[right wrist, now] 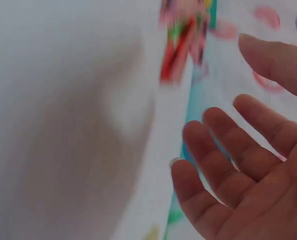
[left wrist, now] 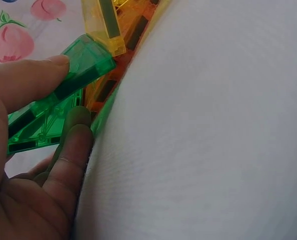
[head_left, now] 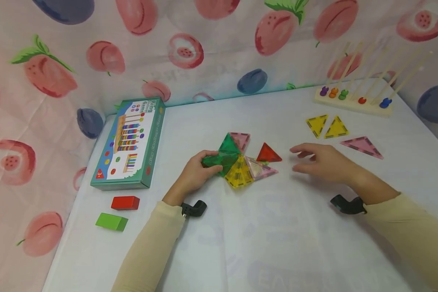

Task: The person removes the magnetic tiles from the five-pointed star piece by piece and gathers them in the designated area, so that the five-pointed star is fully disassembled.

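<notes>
A cluster of translucent triangular tiles lies mid-table: green, yellow, pink and a pale pink one. My left hand grips the green tile at the cluster's left edge, thumb on top and fingers underneath. A red triangle stands just right of the cluster. My right hand hovers open to the right of the red triangle, fingers spread and holding nothing.
A green game box lies at the left, with a red block and a green block in front of it. Two yellow triangles and a pink triangle lie far right. A wooden peg rack stands behind them.
</notes>
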